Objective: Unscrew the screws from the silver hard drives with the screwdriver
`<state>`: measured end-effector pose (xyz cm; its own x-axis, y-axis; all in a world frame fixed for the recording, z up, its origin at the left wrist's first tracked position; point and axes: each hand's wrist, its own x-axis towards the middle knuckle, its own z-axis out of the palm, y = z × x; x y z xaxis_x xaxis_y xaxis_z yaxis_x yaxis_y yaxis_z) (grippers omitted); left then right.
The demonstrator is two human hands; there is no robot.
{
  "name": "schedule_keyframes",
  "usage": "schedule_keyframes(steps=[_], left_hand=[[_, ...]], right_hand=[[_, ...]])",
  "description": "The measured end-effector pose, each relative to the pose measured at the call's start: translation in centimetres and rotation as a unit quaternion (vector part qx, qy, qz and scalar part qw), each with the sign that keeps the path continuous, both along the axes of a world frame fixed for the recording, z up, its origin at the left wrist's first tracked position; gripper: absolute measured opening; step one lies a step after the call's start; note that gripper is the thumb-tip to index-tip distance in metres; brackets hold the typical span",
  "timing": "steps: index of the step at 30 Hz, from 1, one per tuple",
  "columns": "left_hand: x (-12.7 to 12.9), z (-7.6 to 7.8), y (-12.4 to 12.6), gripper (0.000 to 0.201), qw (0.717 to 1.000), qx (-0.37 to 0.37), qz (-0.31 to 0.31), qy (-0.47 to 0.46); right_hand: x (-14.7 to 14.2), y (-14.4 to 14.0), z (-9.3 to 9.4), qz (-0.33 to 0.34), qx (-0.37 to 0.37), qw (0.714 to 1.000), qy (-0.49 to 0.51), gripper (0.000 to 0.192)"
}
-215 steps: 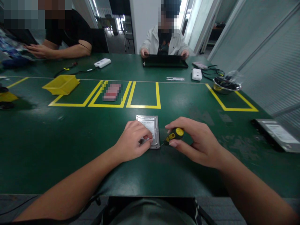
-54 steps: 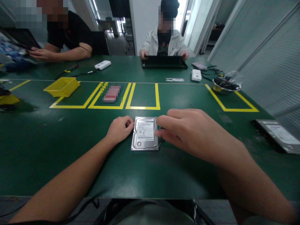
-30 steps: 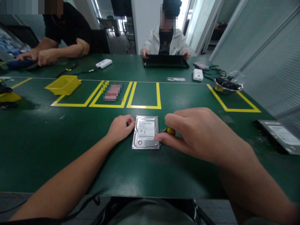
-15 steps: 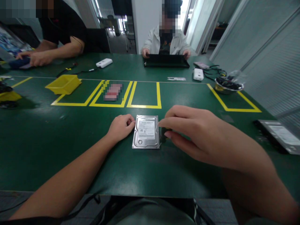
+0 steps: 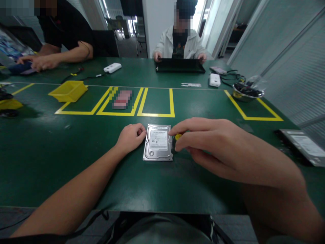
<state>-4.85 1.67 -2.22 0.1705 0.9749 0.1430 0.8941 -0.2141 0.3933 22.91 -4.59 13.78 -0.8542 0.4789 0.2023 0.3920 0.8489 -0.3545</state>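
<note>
Sitting left of our work position, the yellow bin (image 5: 74, 93) overlaps a yellow tape outline (image 5: 73, 113) on the green tabletop (image 5: 58, 152), and nearer to us our left hand (image 5: 129, 137) rests loosely curled at the left edge of the hard drive (image 5: 157, 142); we cannot tell whether it grips that edge. The hard drive lies flat, label up, between our hands, and at its right edge we hold the yellow-and-black screwdriver (image 5: 178, 136) in our half-closed right hand (image 5: 218, 144). Farther right, we have the metal bowl (image 5: 245, 99) and, nearer to us, a second drive (image 5: 304, 144).
</note>
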Motion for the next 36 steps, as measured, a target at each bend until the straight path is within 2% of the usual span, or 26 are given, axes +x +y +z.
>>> schedule_keyframes(steps=[7, 19, 26, 30, 36], left_hand=[[-0.14, -0.39, 0.01, 0.018, 1.0, 0.011, 0.004, -0.025], [-0.22, -0.42, -0.12, 0.015, 0.998, 0.023, 0.014, -0.051], [-0.25, -0.35, -0.09, 0.016, 0.998, 0.022, 0.015, -0.05], [-0.29, -0.42, -0.02, 0.016, 0.999, 0.02, 0.016, -0.046], [-0.28, -0.52, 0.0, 0.017, 0.999, 0.024, 0.012, -0.039]], right_hand=[[-0.16, 0.35, -0.33, -0.033, 0.01, 0.999, -0.005, 0.018], [0.19, 0.39, -0.03, -0.009, -0.024, 1.0, -0.002, 0.029], [0.63, 0.33, 0.06, -0.013, 0.022, 1.0, 0.003, 0.034], [0.39, 0.14, 0.09, -0.029, 0.047, 0.998, -0.007, 0.028], [-0.11, 0.09, 0.08, -0.053, 0.045, 0.997, -0.046, 0.022]])
